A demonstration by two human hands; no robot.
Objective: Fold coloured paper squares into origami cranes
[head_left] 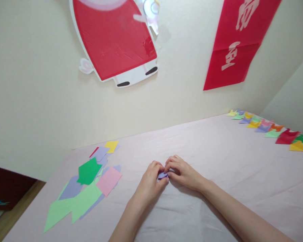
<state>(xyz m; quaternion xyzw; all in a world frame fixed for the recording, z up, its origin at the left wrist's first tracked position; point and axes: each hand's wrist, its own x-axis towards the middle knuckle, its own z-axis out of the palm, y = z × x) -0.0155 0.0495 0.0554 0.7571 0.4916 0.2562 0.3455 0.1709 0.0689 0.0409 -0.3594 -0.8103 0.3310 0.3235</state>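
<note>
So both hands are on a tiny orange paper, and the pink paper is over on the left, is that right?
Not quite: the tiny paper at the left hand and right hand is purple, not orange, as the head view shows. The pink paper is indeed on the left.

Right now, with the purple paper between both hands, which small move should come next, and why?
Perhaps press the purple paper flatter with the right hand while the left hand steadies it: both hands are at its edges, and it looks folded, though partly hidden.
</note>
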